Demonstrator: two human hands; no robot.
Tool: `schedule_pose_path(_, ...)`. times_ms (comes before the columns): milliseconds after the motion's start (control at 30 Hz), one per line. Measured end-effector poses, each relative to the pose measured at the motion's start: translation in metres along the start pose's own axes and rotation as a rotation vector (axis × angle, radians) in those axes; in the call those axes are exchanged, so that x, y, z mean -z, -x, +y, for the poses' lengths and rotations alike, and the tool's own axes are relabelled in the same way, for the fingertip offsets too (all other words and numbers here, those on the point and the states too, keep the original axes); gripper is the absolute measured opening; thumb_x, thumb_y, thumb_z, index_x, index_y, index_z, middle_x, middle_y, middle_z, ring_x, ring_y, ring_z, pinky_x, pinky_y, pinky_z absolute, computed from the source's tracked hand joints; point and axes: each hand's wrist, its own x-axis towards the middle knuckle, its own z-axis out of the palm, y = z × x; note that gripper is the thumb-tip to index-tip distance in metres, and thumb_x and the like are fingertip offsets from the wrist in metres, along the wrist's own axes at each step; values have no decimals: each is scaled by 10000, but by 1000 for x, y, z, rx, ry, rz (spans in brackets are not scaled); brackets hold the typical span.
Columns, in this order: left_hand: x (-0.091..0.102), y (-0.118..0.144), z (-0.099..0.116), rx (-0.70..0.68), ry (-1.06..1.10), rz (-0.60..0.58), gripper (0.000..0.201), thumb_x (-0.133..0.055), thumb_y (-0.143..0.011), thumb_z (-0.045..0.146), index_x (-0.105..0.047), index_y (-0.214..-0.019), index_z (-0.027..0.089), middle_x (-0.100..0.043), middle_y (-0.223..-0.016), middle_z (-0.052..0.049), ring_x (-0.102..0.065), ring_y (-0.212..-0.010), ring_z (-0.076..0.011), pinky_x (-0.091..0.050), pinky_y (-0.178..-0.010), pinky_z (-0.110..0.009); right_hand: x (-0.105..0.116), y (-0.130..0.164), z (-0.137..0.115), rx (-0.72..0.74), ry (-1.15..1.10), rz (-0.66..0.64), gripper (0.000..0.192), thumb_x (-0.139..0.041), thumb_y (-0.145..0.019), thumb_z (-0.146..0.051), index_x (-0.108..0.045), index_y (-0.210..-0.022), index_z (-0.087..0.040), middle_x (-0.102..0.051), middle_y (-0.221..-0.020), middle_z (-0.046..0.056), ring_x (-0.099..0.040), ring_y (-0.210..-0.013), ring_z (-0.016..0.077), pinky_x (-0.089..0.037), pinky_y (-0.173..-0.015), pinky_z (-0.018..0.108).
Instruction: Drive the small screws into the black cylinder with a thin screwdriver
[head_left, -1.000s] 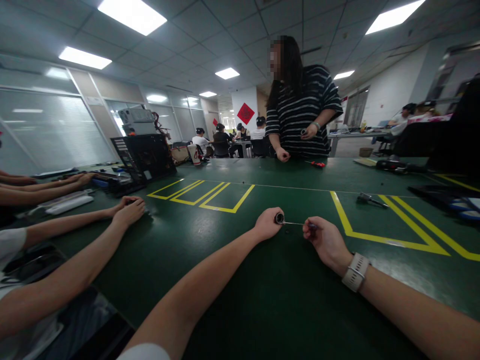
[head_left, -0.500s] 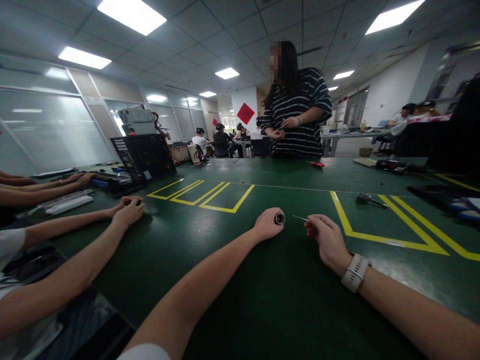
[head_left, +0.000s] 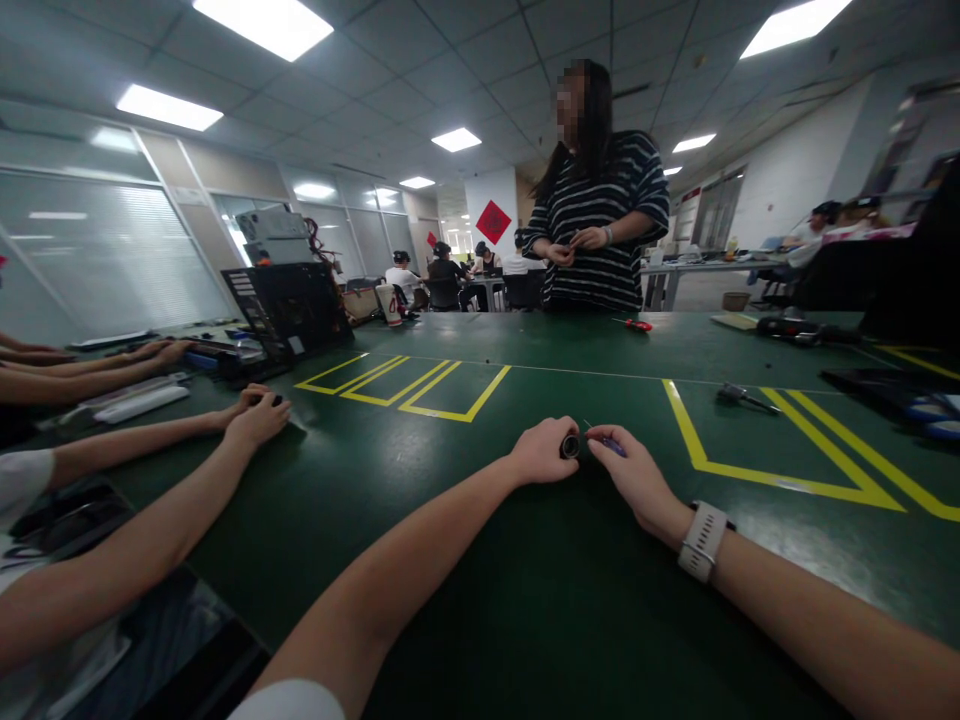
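My left hand [head_left: 541,452] is closed around a small dark cylindrical part [head_left: 570,446], whose round, ringed opening faces me. Just to its right, my right hand [head_left: 636,478] pinches a thin screwdriver [head_left: 616,447] with a bluish-purple handle. The slim metal shaft points left toward the cylinder. Whether its tip touches the part I cannot tell. Both hands are low over the green table [head_left: 480,560], and a pale watch is on my right wrist.
Yellow tape outlines [head_left: 436,411] mark the table. A dark tool with a metal shaft [head_left: 746,398] lies right, a red-handled screwdriver [head_left: 637,325] farther back. An open computer case [head_left: 300,305] stands left. A co-worker's hands [head_left: 259,415] work at left; a person in stripes [head_left: 600,220] stands opposite.
My right hand has moved left, bringing the screwdriver close to the cylinder, and its handle now shows. My left hand has turned the cylinder slightly and shifted a little right.
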Motion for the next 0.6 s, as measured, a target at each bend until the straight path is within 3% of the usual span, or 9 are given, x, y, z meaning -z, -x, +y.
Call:
schedule_pose_path(233, -3, -3, -4, -75, 13, 26, 324, -560, -684, 328, -514, -958, 162, -575, -922, -67, -530, -835, -214, -440, -692, -315, -18, -13, -1, 65, 34, -49, 206, -470, -797, -322, -548, -945, -201, -599, -954, 38, -566, -908, 187, -450, -778, 339)
schedule_pose_path(400, -6, -8, -12, -42, 196, 96, 231, -423, -745, 223, -549, -926, 156, -588, -909, -58, -529, -869, -199, -429, -788, -324, -27, -24, 0, 135, 136, -48, 240, -396, -840, -372, -501, -969, -199, -592, -971, 47, -572, -896, 180, -460, -747, 318)
schedule_pose_path(467, -7, -9, -16, -22, 284, 210, 237, -396, -727, 168, -556, -902, 160, -587, -914, -49, -525, -890, -188, -419, -828, -319, -28, -26, -2, 169, 217, -66, 249, -369, -857, -367, -484, -990, -191, -591, -969, 55, -578, -874, 177, -464, -725, 309)
schedule_pose_path(600, -11, -10, -25, 77, 411, 553, 195, -388, -706, 128, -540, -825, 155, -561, -842, -45, -525, -830, -168, -430, -789, -296, -30, -21, -9, 288, 451, -157, 212, -402, -861, -321, -506, -976, -176, -601, -941, 69, -572, -843, 193, -454, -713, 320)
